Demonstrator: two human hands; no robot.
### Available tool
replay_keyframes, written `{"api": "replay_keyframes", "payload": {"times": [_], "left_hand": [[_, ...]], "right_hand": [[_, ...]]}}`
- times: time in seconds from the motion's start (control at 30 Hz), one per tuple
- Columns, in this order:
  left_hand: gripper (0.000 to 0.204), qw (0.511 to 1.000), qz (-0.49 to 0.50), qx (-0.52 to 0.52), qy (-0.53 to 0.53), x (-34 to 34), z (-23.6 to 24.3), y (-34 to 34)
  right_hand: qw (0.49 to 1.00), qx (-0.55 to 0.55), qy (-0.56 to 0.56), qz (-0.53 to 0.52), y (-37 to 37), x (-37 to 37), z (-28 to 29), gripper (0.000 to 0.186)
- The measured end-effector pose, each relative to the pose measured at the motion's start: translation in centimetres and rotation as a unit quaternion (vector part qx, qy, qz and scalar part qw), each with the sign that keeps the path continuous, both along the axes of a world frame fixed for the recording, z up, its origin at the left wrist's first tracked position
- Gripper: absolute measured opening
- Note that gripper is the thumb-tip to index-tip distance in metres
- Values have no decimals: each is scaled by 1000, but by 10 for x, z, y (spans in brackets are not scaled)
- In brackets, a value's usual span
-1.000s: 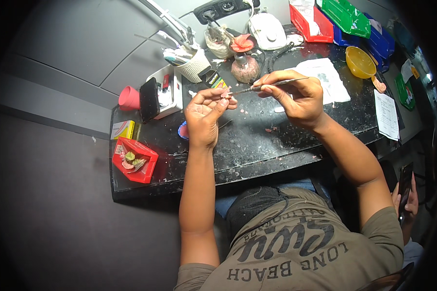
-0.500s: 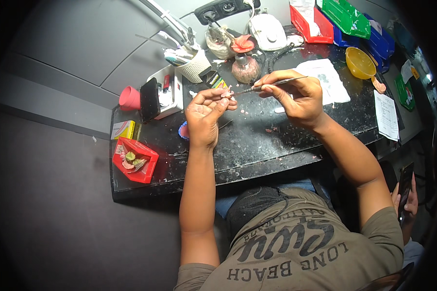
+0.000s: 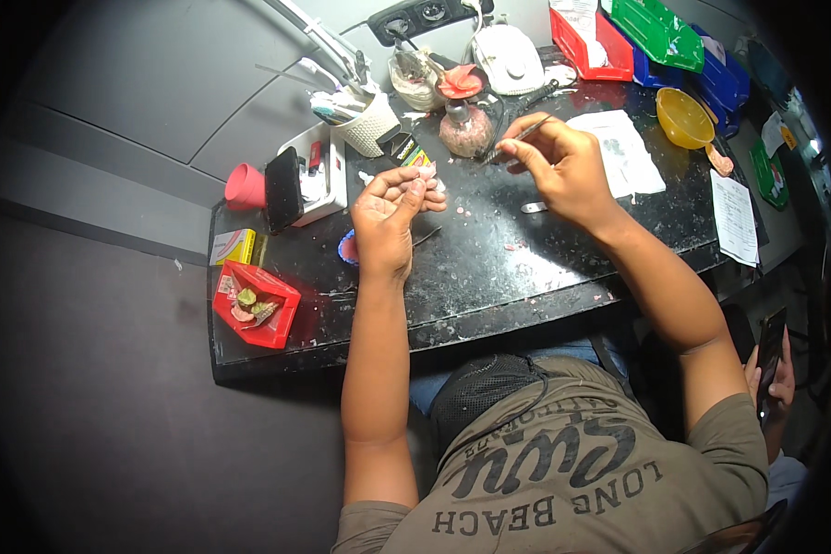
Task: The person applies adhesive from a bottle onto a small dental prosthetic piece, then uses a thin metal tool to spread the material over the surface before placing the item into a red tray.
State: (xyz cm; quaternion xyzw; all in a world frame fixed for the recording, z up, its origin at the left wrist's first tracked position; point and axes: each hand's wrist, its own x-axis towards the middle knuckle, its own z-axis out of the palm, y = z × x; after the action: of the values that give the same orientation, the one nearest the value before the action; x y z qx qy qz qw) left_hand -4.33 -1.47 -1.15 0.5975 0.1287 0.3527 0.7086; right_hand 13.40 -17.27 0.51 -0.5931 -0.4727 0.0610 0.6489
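My left hand (image 3: 386, 222) is raised over the dark bench, its thumb and fingers pinching a small pinkish-white piece (image 3: 426, 173). What the piece is exactly is too small to make out. To its right, my right hand (image 3: 568, 175) grips a slim, brush-like tool (image 3: 529, 130) between thumb and fingers. The tool's tip points down and left, near a round glass jar (image 3: 466, 131) of pinkish stuff, apart from the piece. Behind my left wrist, a blue-rimmed pink object (image 3: 348, 247) is partly hidden. A short metal blade (image 3: 533, 208) lies below my right hand.
On the left stand a red bin (image 3: 282, 305) with scraps, a pink cup (image 3: 246, 186), a phone (image 3: 284, 191) and a white box (image 3: 340, 175). Papers (image 3: 619, 157) and a yellow bowl (image 3: 685, 118) lie right. Another person's hands hold a phone (image 3: 771, 355) at far right.
My right hand has drawn the tool away from the piece, up toward the glass jar, and the tool is tilted more steeply. My left hand still pinches the piece, nearly in place.
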Motion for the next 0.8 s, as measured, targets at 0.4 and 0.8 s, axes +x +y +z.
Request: {"api": "replay_keyframes", "payload": {"times": [0.4, 0.8], "left_hand": [[18, 998, 22, -27, 49, -1, -5, 4], [20, 998, 50, 4, 35, 3, 1, -2]], "right_hand": [[993, -82, -83, 7, 2, -2, -3, 8], [994, -78, -77, 19, 4, -1, -6, 8]]}}
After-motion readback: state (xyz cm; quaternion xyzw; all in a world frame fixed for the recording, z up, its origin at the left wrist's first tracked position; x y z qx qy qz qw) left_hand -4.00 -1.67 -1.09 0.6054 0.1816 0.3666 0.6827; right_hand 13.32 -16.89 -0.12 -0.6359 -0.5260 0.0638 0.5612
